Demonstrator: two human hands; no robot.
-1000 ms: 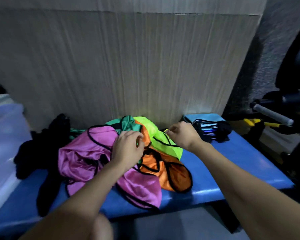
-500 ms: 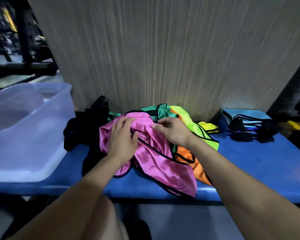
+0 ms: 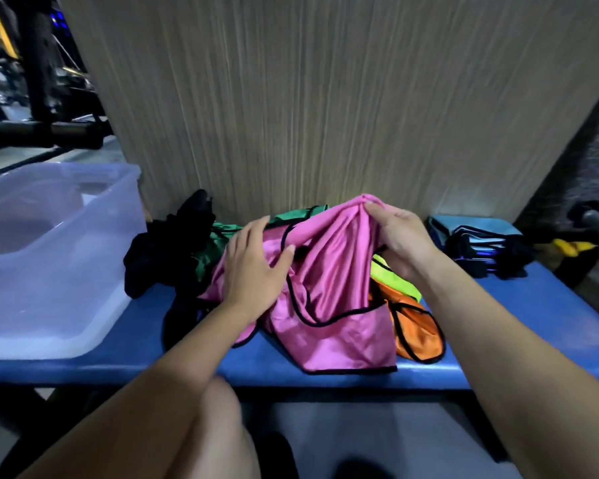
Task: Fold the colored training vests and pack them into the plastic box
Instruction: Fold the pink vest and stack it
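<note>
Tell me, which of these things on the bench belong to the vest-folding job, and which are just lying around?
Part of the job:
- pink vest, pinched at its top by the right hand, left hand resting on it
- green vest
- yellow-green vest
- orange vest
- clear plastic box

Just lying about:
- black cloth heap
- stack of folded items at the right

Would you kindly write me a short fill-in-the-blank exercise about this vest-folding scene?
1. The right hand pinches the ____ vest at its raised top.
2. The plastic box stands on the bench to the ____ of the vest pile.
3. The orange vest lies partly ____ the vest being lifted.

Missing words: pink; left; under
</note>
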